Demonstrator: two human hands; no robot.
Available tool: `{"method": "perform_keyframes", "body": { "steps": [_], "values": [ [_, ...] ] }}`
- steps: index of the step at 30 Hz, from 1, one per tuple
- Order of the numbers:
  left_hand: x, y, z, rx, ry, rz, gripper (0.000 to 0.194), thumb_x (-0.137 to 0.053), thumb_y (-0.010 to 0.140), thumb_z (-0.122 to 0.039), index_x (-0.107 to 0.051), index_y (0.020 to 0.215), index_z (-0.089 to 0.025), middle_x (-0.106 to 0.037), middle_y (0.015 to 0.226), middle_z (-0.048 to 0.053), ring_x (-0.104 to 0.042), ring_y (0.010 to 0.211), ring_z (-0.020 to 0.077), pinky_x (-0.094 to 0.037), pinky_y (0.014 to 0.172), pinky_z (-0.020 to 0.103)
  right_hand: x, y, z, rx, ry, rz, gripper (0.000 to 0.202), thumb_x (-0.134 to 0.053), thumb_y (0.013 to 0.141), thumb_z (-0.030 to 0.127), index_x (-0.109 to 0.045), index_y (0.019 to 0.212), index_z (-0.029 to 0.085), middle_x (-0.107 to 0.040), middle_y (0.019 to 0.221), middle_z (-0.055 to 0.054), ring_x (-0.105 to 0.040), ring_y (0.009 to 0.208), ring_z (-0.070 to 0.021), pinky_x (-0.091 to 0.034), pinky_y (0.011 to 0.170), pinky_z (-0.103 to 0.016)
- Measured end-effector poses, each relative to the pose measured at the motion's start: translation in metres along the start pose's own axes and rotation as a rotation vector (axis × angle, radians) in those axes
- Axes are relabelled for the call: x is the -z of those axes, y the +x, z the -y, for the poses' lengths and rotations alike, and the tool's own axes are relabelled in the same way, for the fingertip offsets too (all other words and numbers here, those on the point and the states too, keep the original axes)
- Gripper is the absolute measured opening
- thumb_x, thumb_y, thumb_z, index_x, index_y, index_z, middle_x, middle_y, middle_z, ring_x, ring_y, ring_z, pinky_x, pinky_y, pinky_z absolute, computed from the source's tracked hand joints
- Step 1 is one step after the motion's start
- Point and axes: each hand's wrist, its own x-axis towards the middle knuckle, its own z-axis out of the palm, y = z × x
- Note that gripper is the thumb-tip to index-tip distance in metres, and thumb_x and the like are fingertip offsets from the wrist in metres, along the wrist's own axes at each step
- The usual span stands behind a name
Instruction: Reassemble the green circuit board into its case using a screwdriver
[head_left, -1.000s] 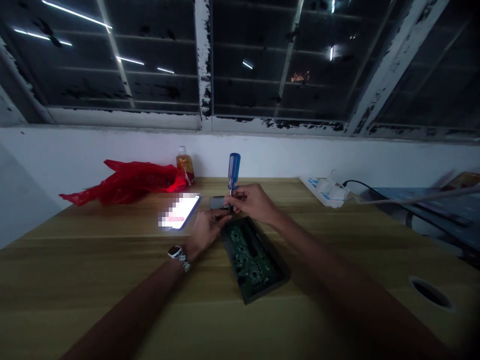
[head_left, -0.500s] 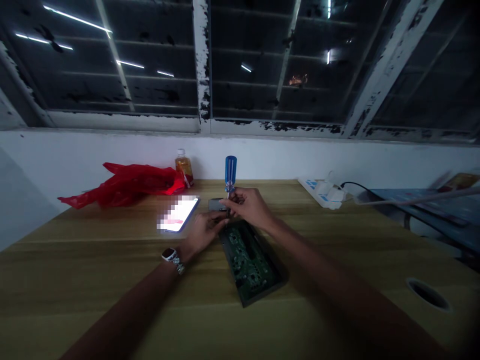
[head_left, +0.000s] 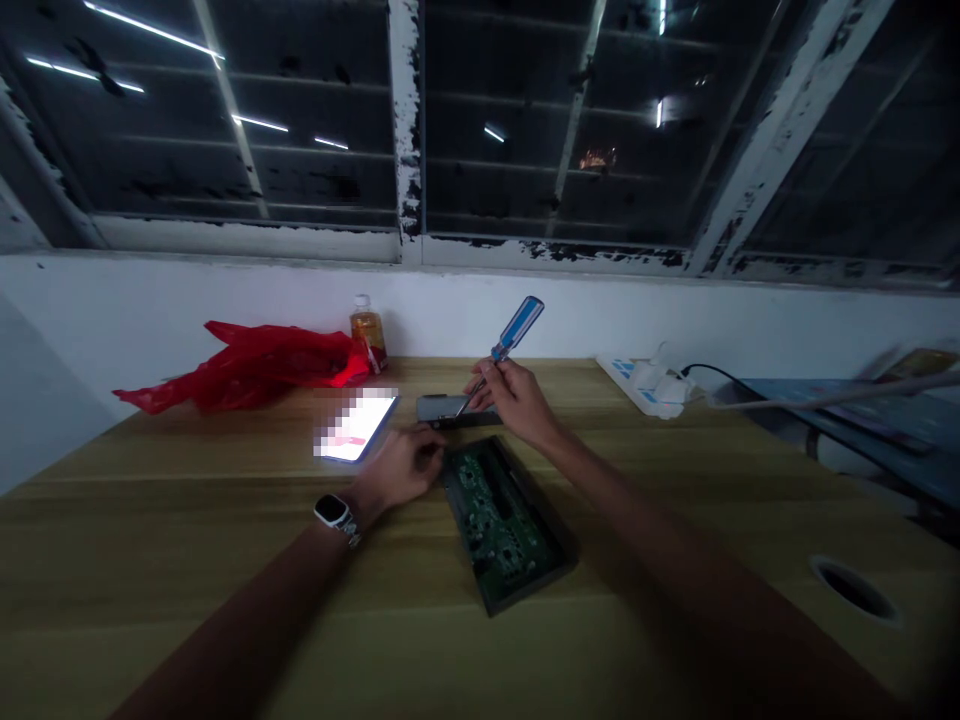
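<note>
My right hand (head_left: pixel 516 400) grips a screwdriver (head_left: pixel 519 328) with a clear blue handle by its shaft. The screwdriver leans, handle up to the right, and its tip points down toward a grey bar-shaped piece (head_left: pixel 442 407) behind the board. My left hand (head_left: pixel 405 465), with a watch (head_left: pixel 332 511) on its wrist, is closed, its fingers curled beside the far left corner of the board; whatever they hold is hidden. A green circuit board (head_left: pixel 499 520) sits in a dark rectangular casing (head_left: pixel 551 575) lying on the table.
A lit phone (head_left: pixel 361 425) lies left of my hands. Farther back are a red plastic bag (head_left: pixel 262 365) and a drink bottle (head_left: pixel 368 335). At the back right is a white power strip (head_left: pixel 645 385) with plugs. A round hole (head_left: pixel 855 590) opens in the wooden tabletop (head_left: pixel 675 490).
The screwdriver has gone from upright to tilted as my right hand lifted right and away from the board's corner. My left hand has drawn back slightly, baring more of the grey piece.
</note>
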Motion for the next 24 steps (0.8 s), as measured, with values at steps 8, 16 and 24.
{"method": "perform_keyframes", "body": {
  "steps": [8,16,24],
  "values": [
    [0.012,-0.006,0.002,-0.120,0.012,0.053,0.005,-0.060,0.077,-0.020,-0.064,0.080,-0.018,-0.066,0.075,0.003,-0.060,0.067,0.0157,-0.045,0.061,0.027,-0.002,-0.008,-0.001,-0.048,-0.014,0.024,0.051,-0.048,0.088,0.068,-0.056,0.087,0.017,-0.069,0.076,-0.004,-0.066,0.054,-0.0120,-0.057,0.051,-0.025],
    [0.022,-0.011,0.013,-0.043,0.043,-0.199,0.012,-0.050,0.073,-0.013,-0.053,0.062,-0.017,-0.054,0.057,-0.002,-0.048,0.052,0.0104,-0.036,0.051,0.023,-0.014,-0.013,-0.018,-0.032,-0.040,0.069,0.052,-0.043,0.091,0.067,-0.056,0.088,0.018,-0.069,0.079,-0.005,-0.067,0.058,-0.0123,-0.057,0.055,-0.025],
    [0.013,-0.005,-0.001,-0.185,0.103,0.036,0.010,-0.059,0.084,-0.028,-0.063,0.081,-0.019,-0.064,0.077,0.005,-0.060,0.072,0.0188,-0.047,0.065,0.031,-0.016,-0.016,-0.023,-0.016,-0.080,0.068,0.049,-0.041,0.095,0.062,-0.060,0.089,0.018,-0.071,0.085,-0.007,-0.071,0.069,-0.0153,-0.060,0.067,-0.029]
  ]
}}
